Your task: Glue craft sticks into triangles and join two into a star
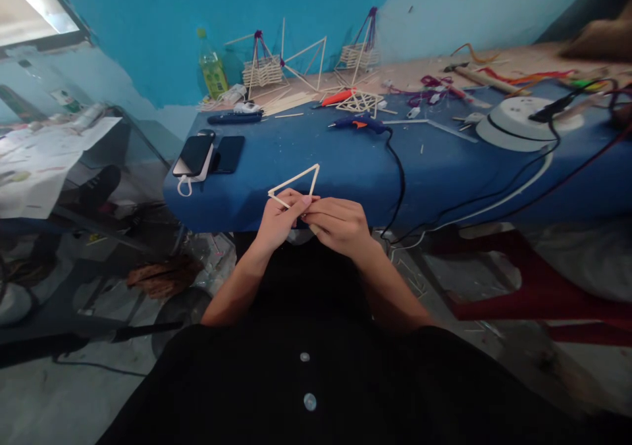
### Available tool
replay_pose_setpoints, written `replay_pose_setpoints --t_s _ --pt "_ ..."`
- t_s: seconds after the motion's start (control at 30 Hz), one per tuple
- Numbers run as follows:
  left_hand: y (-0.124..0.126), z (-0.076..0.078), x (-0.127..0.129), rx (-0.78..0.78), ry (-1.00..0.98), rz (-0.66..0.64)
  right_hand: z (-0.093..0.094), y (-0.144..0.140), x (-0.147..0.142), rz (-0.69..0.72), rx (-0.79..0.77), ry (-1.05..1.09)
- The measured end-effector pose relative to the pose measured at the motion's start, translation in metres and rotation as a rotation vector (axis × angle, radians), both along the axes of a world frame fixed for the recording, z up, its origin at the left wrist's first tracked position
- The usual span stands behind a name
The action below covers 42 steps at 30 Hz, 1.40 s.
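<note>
A triangle of thin wooden sticks (pixel 295 179) is held just over the front edge of the blue table. My left hand (pixel 281 218) is closed on it, thumb pressed on the lower corner. My right hand (pixel 340 224) is pinched at that same corner, touching the left fingertips; what lies between its fingers is hidden. Beyond the hands, a blue glue gun (pixel 360 124) with an orange trigger rests on the table. Near it lie a flat lattice of glued sticks (pixel 361 101) and an orange-handled cutter (pixel 338 97).
Two phones (pixel 193 155) (pixel 230 154) lie at the left. A green-labelled bottle (pixel 212 70) and stick structures with purple thread (pixel 261 70) stand along the wall. A round white power socket (pixel 516 122) with trailing cables is at the right, above a red chair (pixel 538 280).
</note>
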<state>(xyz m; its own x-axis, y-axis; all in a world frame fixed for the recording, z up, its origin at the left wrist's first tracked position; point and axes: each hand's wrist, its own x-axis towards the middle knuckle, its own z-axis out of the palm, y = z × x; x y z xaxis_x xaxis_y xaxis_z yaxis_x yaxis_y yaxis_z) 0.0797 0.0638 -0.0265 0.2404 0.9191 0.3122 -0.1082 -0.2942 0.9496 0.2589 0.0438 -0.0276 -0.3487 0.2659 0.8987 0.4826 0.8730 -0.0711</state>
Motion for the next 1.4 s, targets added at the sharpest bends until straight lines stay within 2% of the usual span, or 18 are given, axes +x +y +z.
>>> replay_pose_setpoints --t_s 0.17,0.37,0.63,0.9,1.0,1.17,1.23,1.4 --pt "0.002 -0.002 0.0 0.027 0.014 0.04 0.0 0.002 -0.001 0.09 0.003 -0.025" --pt "0.005 -0.005 -0.003 0.066 0.078 0.077 -0.001 0.0 0.004 0.054 -0.039 -0.081" --pt "0.005 0.0 -0.004 0.085 0.097 0.12 0.003 0.001 -0.002 -0.013 0.006 -0.12" --pt "0.007 -0.002 -0.002 0.057 0.078 0.094 0.004 -0.002 -0.002 -0.004 -0.036 -0.101" --pt "0.005 -0.004 -0.004 -0.014 -0.005 0.032 0.003 -0.003 -0.003 -0.023 -0.06 -0.045" --pt "-0.003 -0.011 -0.005 -0.145 -0.173 -0.125 0.005 -0.006 -0.004 -0.105 -0.135 0.206" --pt "-0.007 -0.014 -0.001 -0.128 -0.198 -0.109 0.007 -0.007 -0.005 -0.126 -0.143 0.271" --pt "-0.013 -0.016 0.009 0.016 -0.16 0.045 0.011 -0.009 -0.008 -0.14 -0.159 0.306"
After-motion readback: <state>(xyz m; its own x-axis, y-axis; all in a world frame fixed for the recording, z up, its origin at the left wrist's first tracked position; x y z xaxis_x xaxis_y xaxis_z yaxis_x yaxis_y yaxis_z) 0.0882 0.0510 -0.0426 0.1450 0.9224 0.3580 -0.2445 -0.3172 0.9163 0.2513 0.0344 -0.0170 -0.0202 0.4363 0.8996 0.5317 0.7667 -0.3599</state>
